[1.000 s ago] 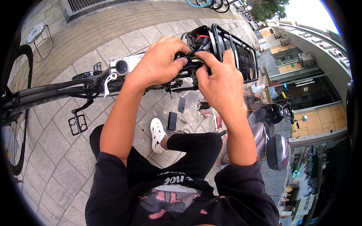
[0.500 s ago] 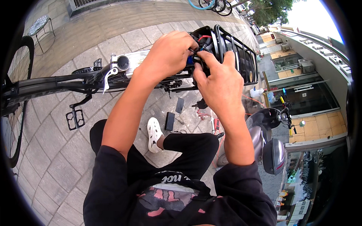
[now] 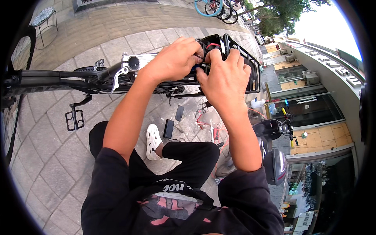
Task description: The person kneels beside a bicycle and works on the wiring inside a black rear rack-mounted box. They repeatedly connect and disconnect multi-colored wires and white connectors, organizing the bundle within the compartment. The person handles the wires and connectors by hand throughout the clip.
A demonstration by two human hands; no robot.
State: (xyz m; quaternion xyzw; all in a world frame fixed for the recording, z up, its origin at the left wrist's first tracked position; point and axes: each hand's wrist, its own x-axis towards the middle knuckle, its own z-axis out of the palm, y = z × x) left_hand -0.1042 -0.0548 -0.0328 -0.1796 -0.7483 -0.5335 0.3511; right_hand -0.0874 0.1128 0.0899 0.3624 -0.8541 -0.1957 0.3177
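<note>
Both my hands are at the black compartment [image 3: 214,40] at the rear of a black bicycle [image 3: 58,81], beside its rack. A red wire [image 3: 213,45] and dark wires show inside it. My left hand [image 3: 174,58] is closed, its thumb and fingertips pinching what looks like a black wire at the compartment's near end. Right across from it, my right hand [image 3: 225,82] curls its fingers down among the wires, thumb close to the left fingertips. What the right fingertips hold is hidden behind the hand. A bit of blue shows between the two hands.
The black tubular rack [image 3: 250,68] extends right of the hands. On the paving lie a black box [image 3: 169,128], a dark flat piece [image 3: 179,112] and red-handled tools [image 3: 216,134] with cords. A grey scooter [image 3: 270,131] stands at right; a stool [image 3: 43,16] is far left.
My right hand's fingers have drawn in from a spread pose and curl closer over the wires. The left hand keeps its pinch. The view has shifted slightly.
</note>
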